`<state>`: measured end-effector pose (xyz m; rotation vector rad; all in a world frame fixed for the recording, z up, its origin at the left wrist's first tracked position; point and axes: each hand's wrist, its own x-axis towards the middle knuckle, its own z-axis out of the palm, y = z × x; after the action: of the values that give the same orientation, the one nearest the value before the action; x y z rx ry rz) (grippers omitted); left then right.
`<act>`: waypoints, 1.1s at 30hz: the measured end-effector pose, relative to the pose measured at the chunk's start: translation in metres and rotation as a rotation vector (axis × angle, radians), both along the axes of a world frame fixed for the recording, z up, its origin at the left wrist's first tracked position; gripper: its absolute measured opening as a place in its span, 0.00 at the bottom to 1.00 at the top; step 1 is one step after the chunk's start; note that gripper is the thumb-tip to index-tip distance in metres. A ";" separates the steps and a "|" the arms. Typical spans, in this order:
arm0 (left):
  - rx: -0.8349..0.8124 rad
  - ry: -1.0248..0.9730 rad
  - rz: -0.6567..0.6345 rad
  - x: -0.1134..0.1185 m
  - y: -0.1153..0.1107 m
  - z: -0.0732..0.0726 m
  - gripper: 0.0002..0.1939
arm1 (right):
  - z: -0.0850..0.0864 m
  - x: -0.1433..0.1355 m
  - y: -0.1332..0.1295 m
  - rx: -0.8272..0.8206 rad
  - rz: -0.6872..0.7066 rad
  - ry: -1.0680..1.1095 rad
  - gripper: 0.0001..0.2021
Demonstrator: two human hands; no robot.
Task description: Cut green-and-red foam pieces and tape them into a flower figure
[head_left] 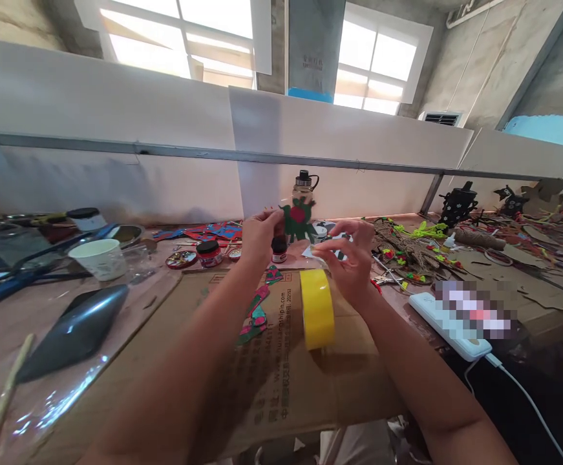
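Raised over the far edge of the cardboard, my left hand (259,237) pinches a green painted cutout (300,226) with a red patch in its middle, held upright by its left side. My right hand (351,258) is just right of and below the cutout. Its thumb and fingertips come together on something too small to make out. Below the hands, a roll of yellow tape (317,310) stands on its edge on the cardboard sheet (165,361). Left of the tape lie pink and green painted cutouts (256,313).
Paint jars (208,254) and a water bottle (303,187) stand behind the cardboard. At left are a white paper cup (97,258) and a dark glossy sheet (77,329). A white power bank (450,326) lies at right, near twine and flower-like trimmings (402,252).
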<state>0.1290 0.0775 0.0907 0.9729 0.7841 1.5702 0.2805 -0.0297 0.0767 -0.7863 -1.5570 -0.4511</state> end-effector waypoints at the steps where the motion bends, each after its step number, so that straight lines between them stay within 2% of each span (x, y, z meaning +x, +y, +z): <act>1: 0.028 0.039 -0.023 0.003 -0.003 0.001 0.06 | 0.002 -0.001 0.001 -0.026 -0.008 -0.001 0.09; 5: 0.155 0.180 -0.127 0.011 -0.018 0.006 0.08 | 0.006 -0.002 0.006 -0.047 -0.009 0.049 0.07; 10: 0.176 0.257 -0.201 0.018 -0.034 0.008 0.10 | 0.004 0.003 0.011 -0.089 -0.050 0.104 0.05; 14: 0.197 0.255 -0.142 0.022 -0.038 0.008 0.12 | 0.005 0.005 0.011 -0.107 -0.075 0.135 0.06; 19: 0.244 0.185 -0.019 0.020 -0.034 0.009 0.10 | 0.007 0.001 0.007 -0.118 -0.018 0.136 0.05; 26: 0.145 0.200 -0.217 0.029 -0.051 0.007 0.11 | 0.005 0.004 0.015 -0.118 -0.022 0.176 0.05; 30: 0.136 0.273 -0.265 0.031 -0.059 0.007 0.15 | 0.004 0.008 0.019 -0.139 -0.072 0.193 0.06; 33: 0.166 0.327 -0.285 0.029 -0.061 0.008 0.18 | 0.004 0.010 0.020 -0.140 -0.057 0.202 0.06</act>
<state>0.1584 0.0167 0.0991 1.4219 0.7061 1.2583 0.2906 -0.0100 0.0808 -0.9559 -1.3907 -0.2958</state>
